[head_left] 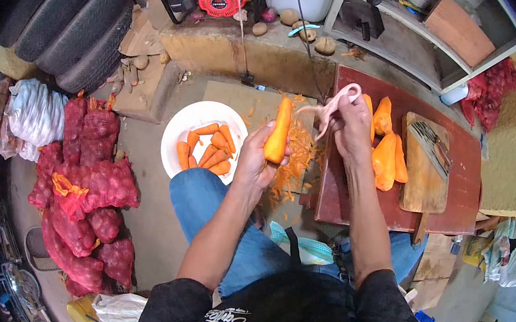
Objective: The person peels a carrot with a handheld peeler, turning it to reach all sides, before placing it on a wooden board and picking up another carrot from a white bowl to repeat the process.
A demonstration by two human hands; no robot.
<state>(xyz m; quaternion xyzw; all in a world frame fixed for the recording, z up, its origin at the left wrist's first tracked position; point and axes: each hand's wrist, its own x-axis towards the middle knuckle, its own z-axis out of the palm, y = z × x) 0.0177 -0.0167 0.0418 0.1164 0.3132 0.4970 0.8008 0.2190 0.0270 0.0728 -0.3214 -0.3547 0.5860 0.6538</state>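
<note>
My left hand (pixel 256 156) is closed around a large carrot (pixel 279 131), holding it upright with the thin end up. Its surface is bright orange and looks peeled, at least in part. In my right hand (pixel 353 130) is a pale pink peeler (pixel 326 112) with a looped handle, held just to the right of the carrot and apart from it. Orange peelings (pixel 297 156) lie scattered on the cardboard and floor below both hands. Several smooth orange carrots (pixel 384 163) rest on the red table beside my right hand.
A white basin (pixel 174 127) with several smaller carrots stands left of my left hand. On the red table (pixel 461 206) lies a wooden cutting board (pixel 425 194) with knives (pixel 433 146). Red net sacks (pixel 93 183) and stacked tires (pixel 73 19) fill the left side.
</note>
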